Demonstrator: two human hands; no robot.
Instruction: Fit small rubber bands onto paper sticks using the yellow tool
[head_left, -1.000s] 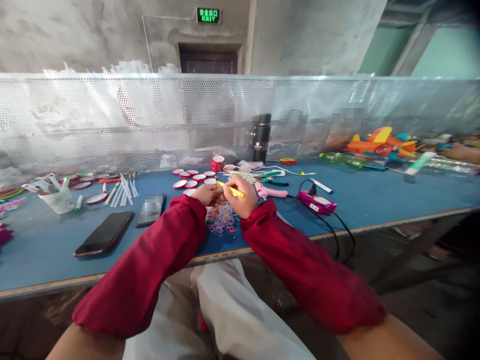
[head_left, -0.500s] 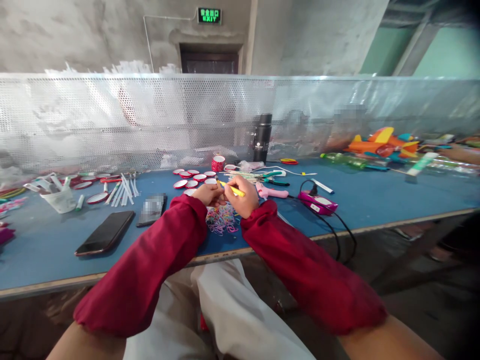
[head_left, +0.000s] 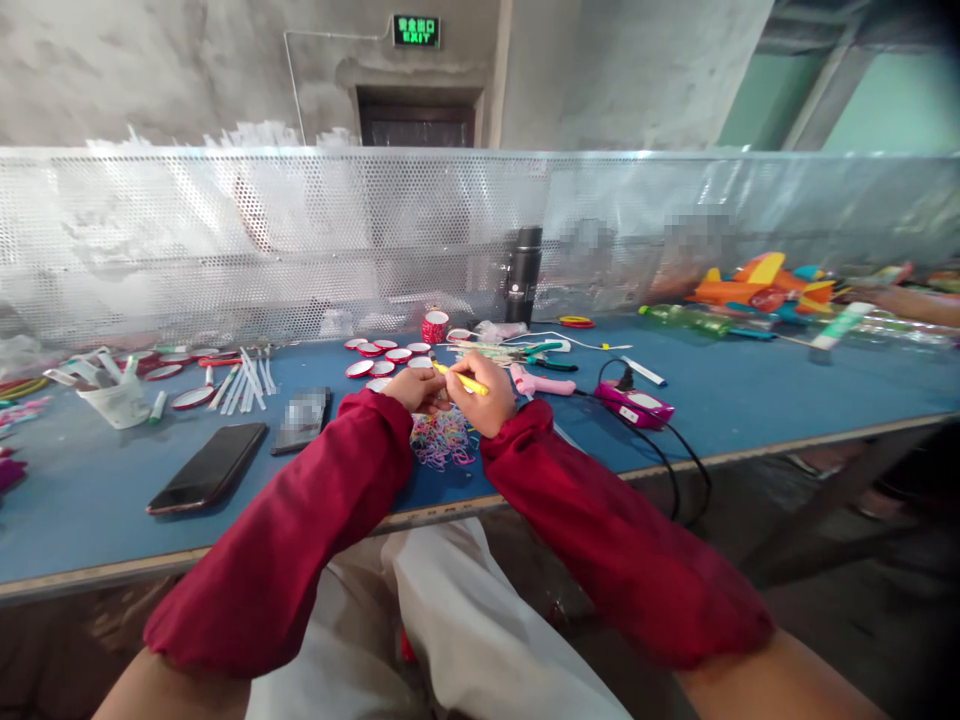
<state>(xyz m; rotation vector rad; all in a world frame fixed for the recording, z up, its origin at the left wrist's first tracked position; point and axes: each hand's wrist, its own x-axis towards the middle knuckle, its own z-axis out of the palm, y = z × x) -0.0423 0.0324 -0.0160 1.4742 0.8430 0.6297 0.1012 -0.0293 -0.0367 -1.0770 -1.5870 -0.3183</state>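
Note:
My right hand [head_left: 489,396] is closed around a slim yellow pen-like tool [head_left: 472,384], its tip pointing left toward my other hand. My left hand [head_left: 411,388] is closed with its fingertips pinched beside that tip; whatever it holds is too small to make out. The two hands nearly meet over the table. Just below them lies a tangled pile of small colourful loops [head_left: 441,440]. Several round red-rimmed white discs [head_left: 360,369] lie behind my left hand.
A pink hot glue gun [head_left: 544,384], teal-handled pliers [head_left: 551,360] and a purple power strip [head_left: 636,405] with black cable are on the right. Two phones, one black [head_left: 208,468], lie left of a cup of markers [head_left: 116,403] and a black bottle [head_left: 523,275] stands behind.
Both my hands stay almost in place, with the yellow tool's angle shifting slightly. At far right, another person's hand has moved a little.

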